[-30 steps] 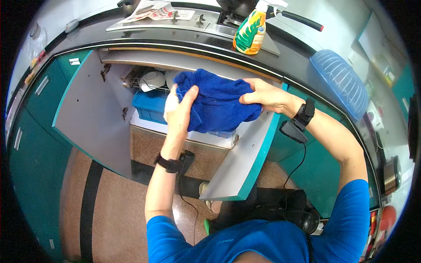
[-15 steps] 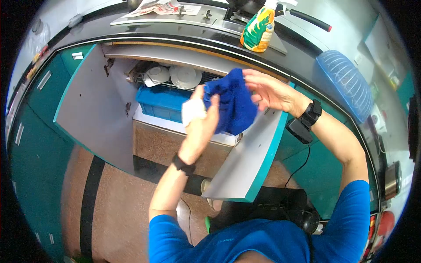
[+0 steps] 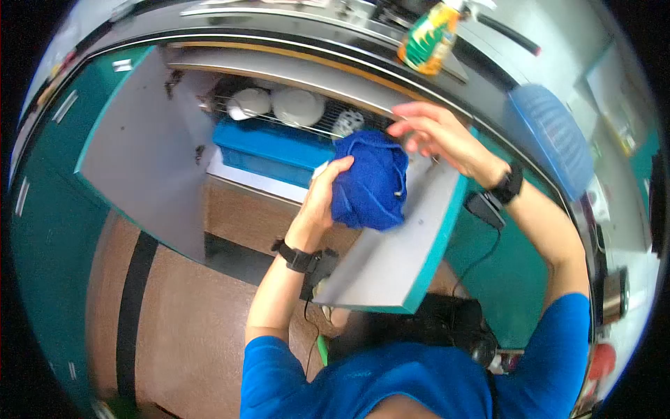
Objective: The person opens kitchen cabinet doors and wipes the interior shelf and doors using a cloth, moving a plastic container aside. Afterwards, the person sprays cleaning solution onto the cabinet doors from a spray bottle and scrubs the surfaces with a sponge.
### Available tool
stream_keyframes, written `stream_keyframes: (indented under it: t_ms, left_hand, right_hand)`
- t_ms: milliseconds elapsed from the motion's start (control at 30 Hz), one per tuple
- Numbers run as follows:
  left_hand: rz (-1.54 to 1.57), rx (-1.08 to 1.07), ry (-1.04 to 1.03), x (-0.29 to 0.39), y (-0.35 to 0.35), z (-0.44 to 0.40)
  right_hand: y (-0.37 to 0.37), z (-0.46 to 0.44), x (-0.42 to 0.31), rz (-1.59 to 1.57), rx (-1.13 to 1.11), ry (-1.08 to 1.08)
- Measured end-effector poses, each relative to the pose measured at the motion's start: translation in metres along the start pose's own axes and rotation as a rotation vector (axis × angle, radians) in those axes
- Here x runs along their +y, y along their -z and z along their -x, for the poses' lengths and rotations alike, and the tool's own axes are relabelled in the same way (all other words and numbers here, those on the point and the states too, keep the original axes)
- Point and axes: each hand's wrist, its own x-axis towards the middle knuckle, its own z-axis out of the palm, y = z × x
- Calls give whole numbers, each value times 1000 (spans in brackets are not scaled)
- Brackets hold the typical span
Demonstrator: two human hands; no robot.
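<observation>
A crumpled blue cloth [image 3: 370, 183] is in my left hand [image 3: 319, 202], thumb pressed on its near side. At the cloth's left edge, a small bit of a white object [image 3: 319, 170] shows by my fingers; the cloth and hand hide most of it. My right hand [image 3: 443, 140] is just up and to the right of the cloth, fingers apart and holding nothing. Behind the cloth lies the open cabinet, where white dishes [image 3: 299, 106] sit on a wire rack [image 3: 335, 115] over a blue bin [image 3: 269, 148].
Cabinet doors stand open to the left [image 3: 139, 153] and right [image 3: 391, 262]. On the counter [image 3: 279, 35] above are a spray bottle [image 3: 429, 40] and a pan handle [image 3: 506, 35]. A blue ribbed plastic cover [image 3: 551, 136] is at the right.
The cloth has spread out and now covers most of the white object. My right hand has come off the cloth, moving slightly right. The view has shifted a little.
</observation>
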Motion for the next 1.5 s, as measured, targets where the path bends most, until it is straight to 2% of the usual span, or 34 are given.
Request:
stream_keyframes:
  t_ms: [33,100,167,233,267,300,367,433,500,533,567,633,700,767,833,967,1033,1067,1167,1233,1267,1300,1400,1500]
  left_hand:
    - [99,-1,64,13,12,4]
    - [174,99,-37,34,31,7]
    - [71,260,-235,61,60,8]
    - [-54,428,-600,99,61,22]
    - [-117,487,-810,116,75,14]
    - [-289,795,-936,136,74,9]
    - [-624,857,-1181,178,90,-1]
    - [-746,858,-1165,218,69,3]
    - [-1133,1090,-1467,245,130,-61]
    - [-1401,1070,-1533,259,149,-77]
    - [-1768,1036,-1371,270,157,-81]
    - [-2087,927,-1404,282,175,-89]
    - [-2214,934,-1085,304,166,-89]
    - [-2193,899,-793,335,158,-92]
    - [-2277,980,-659,361,156,-101]
    - [-2265,1000,-584,407,163,-125]
    - [-2249,953,-622,417,166,-128]
    - [-2242,927,-551,425,164,-130]
    - [-2190,861,-555,415,161,-113]
    - [-2369,1029,-982,391,180,-103]
    - [-2356,935,-974,379,174,-86]
    - [-2354,889,-1048,366,179,-75]
    - [-2384,825,-902,352,194,-72]
    - [-2491,837,-823,381,200,-92]
  right_hand:
    - [-3,-2,-3,74,59,48]
    - [-6,-1,-11,156,9,68]
    - [-18,13,-20,284,31,84]
    - [-29,24,-16,399,34,192]
    - [-33,29,-20,442,16,143]
    - [-36,36,-24,481,5,87]
    - [-38,39,-18,479,-17,33]
    - [-42,38,-22,522,-26,42]
    - [-44,38,-23,529,-29,24]
    - [-45,38,-24,528,-28,0]
    - [-44,37,-24,535,-27,1]
    - [-44,36,-23,549,-9,-16]
    - [-47,33,-25,543,4,-44]
    - [-52,32,-32,596,-6,-99]
    - [-50,32,-30,628,-5,-107]
    - [-49,34,-32,665,11,-87]
    - [-49,33,-33,678,21,-79]
    - [-49,34,-34,693,16,-77]
    - [-50,33,-36,685,18,-83]
    - [-49,33,-33,663,27,-53]
    - [-49,34,-30,642,35,-32]
    - [-49,34,-28,624,30,-41]
    - [-52,32,-29,616,79,-84]
    - [-51,29,-26,620,75,-36]
